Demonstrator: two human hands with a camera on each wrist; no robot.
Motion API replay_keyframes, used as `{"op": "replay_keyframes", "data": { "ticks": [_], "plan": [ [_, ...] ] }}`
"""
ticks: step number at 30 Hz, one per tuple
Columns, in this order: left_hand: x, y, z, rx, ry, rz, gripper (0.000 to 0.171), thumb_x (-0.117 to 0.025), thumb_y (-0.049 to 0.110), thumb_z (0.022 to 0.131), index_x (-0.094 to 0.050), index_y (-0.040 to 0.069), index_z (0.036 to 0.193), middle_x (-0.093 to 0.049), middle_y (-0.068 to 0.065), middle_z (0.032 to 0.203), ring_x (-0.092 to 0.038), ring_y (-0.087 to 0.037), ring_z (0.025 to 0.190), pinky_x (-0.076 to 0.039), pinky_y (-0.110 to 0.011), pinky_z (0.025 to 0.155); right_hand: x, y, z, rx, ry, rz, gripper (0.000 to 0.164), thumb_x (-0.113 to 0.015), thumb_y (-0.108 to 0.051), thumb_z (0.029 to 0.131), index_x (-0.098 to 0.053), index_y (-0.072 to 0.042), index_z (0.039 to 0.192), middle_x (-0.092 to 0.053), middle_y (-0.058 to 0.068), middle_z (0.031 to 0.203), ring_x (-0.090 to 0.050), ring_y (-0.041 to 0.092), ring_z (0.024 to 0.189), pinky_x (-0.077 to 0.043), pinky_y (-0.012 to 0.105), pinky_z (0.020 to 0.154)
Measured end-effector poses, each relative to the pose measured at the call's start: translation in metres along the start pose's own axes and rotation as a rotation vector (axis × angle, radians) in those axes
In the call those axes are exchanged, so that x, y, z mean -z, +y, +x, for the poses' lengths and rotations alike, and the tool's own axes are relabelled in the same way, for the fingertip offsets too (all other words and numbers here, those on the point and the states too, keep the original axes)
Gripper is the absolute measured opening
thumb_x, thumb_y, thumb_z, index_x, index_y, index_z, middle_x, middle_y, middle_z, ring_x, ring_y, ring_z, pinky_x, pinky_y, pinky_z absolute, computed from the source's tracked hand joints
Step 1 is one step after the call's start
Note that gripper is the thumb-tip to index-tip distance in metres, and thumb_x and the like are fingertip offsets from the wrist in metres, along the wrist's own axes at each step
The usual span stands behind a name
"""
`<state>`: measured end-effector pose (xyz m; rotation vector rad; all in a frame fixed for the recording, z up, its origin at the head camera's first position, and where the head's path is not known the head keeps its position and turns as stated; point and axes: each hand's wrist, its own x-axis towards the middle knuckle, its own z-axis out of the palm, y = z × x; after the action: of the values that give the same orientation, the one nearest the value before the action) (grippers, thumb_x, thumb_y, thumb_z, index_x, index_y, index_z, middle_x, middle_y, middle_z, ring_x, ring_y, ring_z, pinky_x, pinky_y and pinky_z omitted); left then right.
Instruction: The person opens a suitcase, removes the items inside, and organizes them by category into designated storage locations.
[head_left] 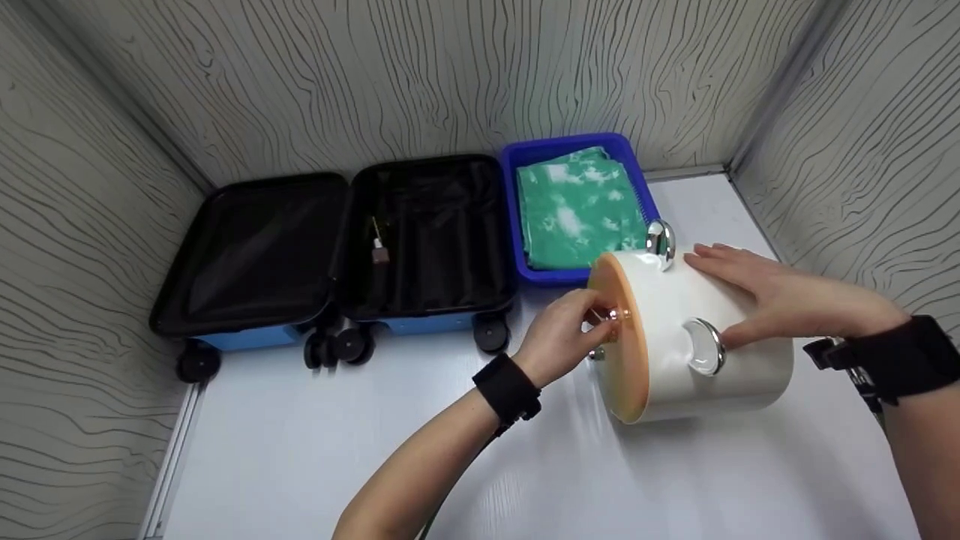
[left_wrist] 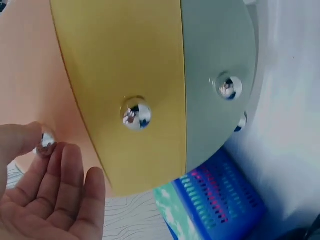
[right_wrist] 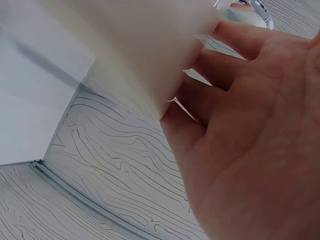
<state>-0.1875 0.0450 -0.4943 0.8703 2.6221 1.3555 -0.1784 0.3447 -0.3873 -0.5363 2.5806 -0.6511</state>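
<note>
A white drum-shaped box (head_left: 720, 386) lies on its side at the right of the table, its flat face turned left. In the left wrist view that face shows an orange panel (left_wrist: 35, 65), a yellow panel (left_wrist: 120, 55) and a grey-green panel (left_wrist: 217, 45), with round chrome knobs. My left hand (head_left: 559, 334) pinches the chrome knob (left_wrist: 46, 142) on the orange panel between thumb and fingers. My right hand (head_left: 780, 296) rests on the white curved side with fingers extended. Its thumb is beside one curved chrome fitting (head_left: 706, 346); another chrome fitting (head_left: 661, 244) stands on top.
Behind the box, a blue plastic basket (head_left: 577, 279) holds folded green-and-white cloth (head_left: 577, 210). An open suitcase (head_left: 435, 225) with a black lining and wheels lies at the left. Inside it is a small brown-tagged item (head_left: 379, 253). Wood-patterned panels (head_left: 420, 82) enclose the white table (head_left: 300, 450).
</note>
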Motion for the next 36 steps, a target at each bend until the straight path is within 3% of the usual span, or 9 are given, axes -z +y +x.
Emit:
{"op": "replay_keyframes", "data": {
  "ticks": [6, 11, 15, 20, 24, 31, 36],
  "plan": [
    [-0.002, -0.003, -0.002, -0.006, 0.014, -0.019, 0.019, -0.072, 0.025, 0.098, -0.071, 0.015, 0.114, -0.066, 0.009, 0.104, -0.061, 0.005, 0.090, -0.047, -0.013, 0.081, -0.001, 0.001, 0.001, 0.010, 0.006, -0.025, 0.110, -0.090, -0.037, 0.073, -0.028, -0.021, 0.164, -0.020, 0.014, 0.168, -0.015, 0.043, 0.153, -0.022, 0.072, 0.110],
    [-0.003, -0.007, -0.003, -0.030, 0.006, -0.051, 0.024, -0.072, 0.023, 0.098, -0.069, 0.013, 0.120, -0.066, 0.008, 0.108, -0.062, -0.001, 0.095, -0.049, -0.015, 0.087, -0.002, 0.001, 0.000, 0.001, 0.010, -0.009, 0.111, -0.090, -0.034, 0.073, -0.028, -0.023, 0.164, -0.020, 0.012, 0.169, -0.013, 0.041, 0.153, -0.021, 0.071, 0.111],
    [-0.007, -0.015, -0.007, 0.017, -0.018, -0.034, 0.032, -0.073, 0.020, 0.097, -0.065, 0.013, 0.127, -0.065, 0.005, 0.115, -0.063, -0.007, 0.099, -0.048, -0.016, 0.085, -0.003, 0.000, 0.000, -0.009, 0.017, 0.001, 0.111, -0.090, -0.034, 0.073, -0.028, -0.025, 0.164, -0.020, 0.011, 0.169, -0.013, 0.040, 0.154, -0.021, 0.069, 0.112],
    [-0.016, -0.031, -0.010, 0.096, -0.057, 0.014, 0.031, -0.073, 0.022, 0.095, -0.067, 0.011, 0.123, -0.067, 0.001, 0.118, -0.066, -0.014, 0.101, -0.049, -0.018, 0.081, 0.000, -0.001, 0.000, -0.013, 0.007, -0.002, 0.112, -0.090, -0.036, 0.073, -0.027, -0.024, 0.164, -0.019, 0.012, 0.169, -0.013, 0.041, 0.154, -0.021, 0.071, 0.111],
    [-0.022, -0.038, -0.011, 0.127, -0.069, 0.018, 0.029, -0.075, 0.024, 0.093, -0.068, 0.013, 0.119, -0.067, 0.004, 0.114, -0.066, -0.012, 0.099, -0.049, -0.017, 0.081, -0.001, -0.002, 0.000, -0.016, 0.018, 0.004, 0.110, -0.091, -0.036, 0.072, -0.029, -0.025, 0.163, -0.020, 0.010, 0.169, -0.013, 0.039, 0.154, -0.022, 0.070, 0.112],
    [-0.030, -0.039, -0.010, 0.124, -0.067, 0.006, 0.020, -0.074, 0.025, 0.096, -0.069, 0.016, 0.113, -0.067, 0.009, 0.106, -0.067, -0.011, 0.097, -0.048, -0.015, 0.079, -0.002, -0.002, -0.001, -0.005, 0.032, -0.003, 0.110, -0.091, -0.037, 0.073, -0.029, -0.028, 0.163, -0.020, 0.008, 0.169, -0.015, 0.037, 0.154, -0.024, 0.068, 0.111],
    [-0.035, -0.040, -0.009, 0.154, -0.044, -0.040, 0.015, -0.073, 0.024, 0.097, -0.068, 0.017, 0.109, -0.067, 0.009, 0.102, -0.064, 0.000, 0.089, -0.049, -0.016, 0.075, -0.001, -0.001, -0.002, -0.008, 0.032, 0.001, 0.109, -0.090, -0.037, 0.073, -0.029, -0.028, 0.163, -0.020, 0.007, 0.169, -0.014, 0.038, 0.154, -0.023, 0.070, 0.111]
  ]
}}
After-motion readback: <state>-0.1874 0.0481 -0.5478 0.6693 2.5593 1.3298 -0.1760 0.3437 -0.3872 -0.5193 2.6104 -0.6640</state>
